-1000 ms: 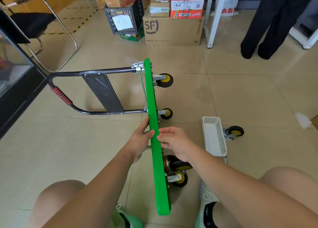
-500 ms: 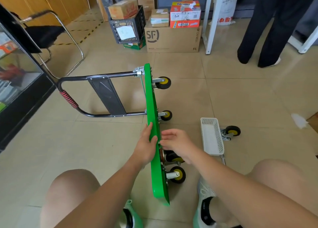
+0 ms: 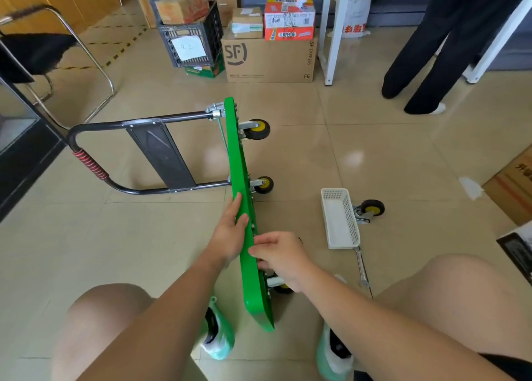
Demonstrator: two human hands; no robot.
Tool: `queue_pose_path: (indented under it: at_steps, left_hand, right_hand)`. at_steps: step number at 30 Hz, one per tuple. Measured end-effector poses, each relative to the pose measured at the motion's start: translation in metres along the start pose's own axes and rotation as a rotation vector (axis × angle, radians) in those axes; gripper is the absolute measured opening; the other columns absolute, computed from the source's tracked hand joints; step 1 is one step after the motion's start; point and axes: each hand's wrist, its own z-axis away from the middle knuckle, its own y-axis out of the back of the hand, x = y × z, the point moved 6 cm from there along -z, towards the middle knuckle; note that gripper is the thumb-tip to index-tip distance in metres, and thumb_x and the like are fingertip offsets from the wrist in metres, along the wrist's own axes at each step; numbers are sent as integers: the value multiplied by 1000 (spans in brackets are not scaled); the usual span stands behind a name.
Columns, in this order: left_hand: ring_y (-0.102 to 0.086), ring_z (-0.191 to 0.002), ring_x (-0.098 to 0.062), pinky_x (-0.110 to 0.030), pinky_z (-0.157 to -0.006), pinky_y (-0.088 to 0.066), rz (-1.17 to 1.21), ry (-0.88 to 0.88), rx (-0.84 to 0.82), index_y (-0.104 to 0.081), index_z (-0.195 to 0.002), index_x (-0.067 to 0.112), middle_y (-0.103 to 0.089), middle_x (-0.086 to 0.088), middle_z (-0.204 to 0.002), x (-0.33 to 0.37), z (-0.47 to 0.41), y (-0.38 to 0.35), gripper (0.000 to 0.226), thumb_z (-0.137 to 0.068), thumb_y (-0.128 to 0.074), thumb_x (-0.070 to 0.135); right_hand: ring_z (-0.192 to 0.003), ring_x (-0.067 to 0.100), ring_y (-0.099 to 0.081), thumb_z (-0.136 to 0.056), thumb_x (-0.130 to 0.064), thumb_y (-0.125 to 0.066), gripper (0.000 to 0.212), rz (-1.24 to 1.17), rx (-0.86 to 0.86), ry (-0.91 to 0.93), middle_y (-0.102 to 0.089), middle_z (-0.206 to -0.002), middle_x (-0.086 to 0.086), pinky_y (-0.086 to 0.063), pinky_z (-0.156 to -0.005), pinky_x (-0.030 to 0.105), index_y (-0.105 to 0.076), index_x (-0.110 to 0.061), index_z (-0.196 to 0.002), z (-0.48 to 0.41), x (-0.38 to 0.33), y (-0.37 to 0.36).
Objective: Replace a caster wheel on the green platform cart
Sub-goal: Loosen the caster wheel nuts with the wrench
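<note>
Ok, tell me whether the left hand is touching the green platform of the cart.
Touching. The head view shows the left hand laid flat against the green platform, straight fingers lying along its upper edge with no gap.

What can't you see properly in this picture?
All from the head view:
- Mostly covered: near casters, behind the right hand on the green cart.
- Partly hidden: loose caster, behind the white basket.
- Cut off by the top edge: standing person.
- Too blurred to read: crate note.
</note>
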Motion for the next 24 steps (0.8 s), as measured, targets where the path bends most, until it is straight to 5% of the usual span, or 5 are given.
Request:
queue_pose_path:
  at_steps: [5,10,16,21,24]
  left_hand:
    - [-36,-103,25,14,-73,-22,-31,-10,-56,-15,-163,28,-16,20,-153,-6,-6,-7,58,-110,-37,15]
    - [-31,-136,2,-20,-110,-30,35,-12,-130,-9,-163,35,-11,21,-165,-1,1,-4,63,-110,-39,16]
    - [-45,-138,-20,-38,-113,-42,71,-3,-109,-14,-163,34,-24,6,-167,-3,2,11,63,-109,-40,13]
    - [-42,-141,-19,-37,-115,-40,68,-14,-99,-15,-162,34,-25,7,-166,-6,3,13,62,-109,-42,16]
    - [-33,-141,-7,-14,-106,-35,43,-48,-91,-13,-163,33,-17,11,-168,-5,6,9,61,-110,-39,17]
  right_hand:
    - [-85,25,-77,-87,3,-72,20,-24,17,13,-77,-96,15,-61,-70,30,-69,-2,-106,-3,3,0]
    - [-85,24,-77,-89,1,-73,20,-20,57,-5,-78,-96,12,-60,-69,29,-68,-3,-108,5,2,-2]
    - [-97,33,-74,-90,2,-70,28,-21,55,-34,-72,-112,23,-61,-85,39,-64,4,-117,8,2,-20]
    - [-100,33,-73,-92,1,-69,21,-29,48,-21,-74,-111,21,-61,-87,38,-67,1,-112,9,3,-22]
    - [-102,36,-73,-91,-1,-71,26,-25,59,-36,-74,-111,21,-59,-93,44,-66,1,-116,10,4,-21]
